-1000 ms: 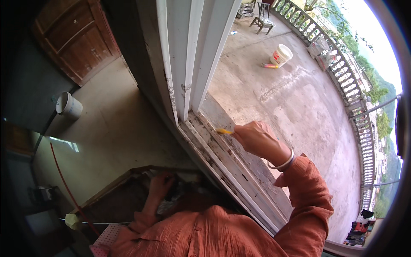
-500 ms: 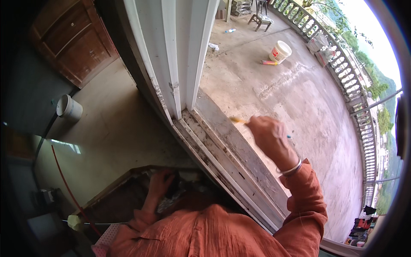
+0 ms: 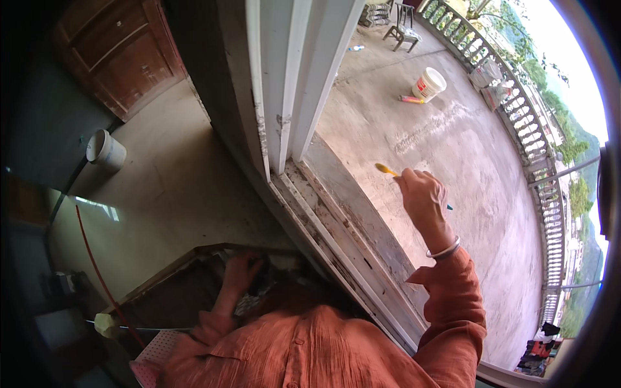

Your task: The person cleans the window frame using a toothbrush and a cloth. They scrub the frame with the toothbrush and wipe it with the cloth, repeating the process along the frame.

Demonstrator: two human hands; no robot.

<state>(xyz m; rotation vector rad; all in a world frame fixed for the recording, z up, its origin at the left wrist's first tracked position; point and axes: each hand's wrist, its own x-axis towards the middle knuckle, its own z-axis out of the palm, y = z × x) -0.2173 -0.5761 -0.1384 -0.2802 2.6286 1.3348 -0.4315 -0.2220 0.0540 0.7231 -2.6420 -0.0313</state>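
Out over the balcony side of the window sill, my right hand (image 3: 427,197) is raised with its fingers closed round a slim tool with a yellow rounded head (image 3: 386,169). The tool's teal end shows past the far side of the hand. It is held above the dirty window track (image 3: 323,216), apart from it. Low on the indoor side, my left hand (image 3: 241,270) is in shadow, its fingers curled beside a wooden-edged ledge (image 3: 220,247). Whatever lies under those fingers is too dark to make out.
White window frame panels (image 3: 291,84) stand upright ahead. Outdoors are a white bucket (image 3: 429,84), an orange tube (image 3: 410,99), a small chair (image 3: 403,29) and a balustrade (image 3: 517,110). Indoors are another bucket (image 3: 106,152), a brown door (image 3: 123,58) and a thin red rod (image 3: 97,265).
My right hand has moved right, away from the track, and the tool is now sharp instead of blurred. The view has shifted slightly. My left hand stays in place.
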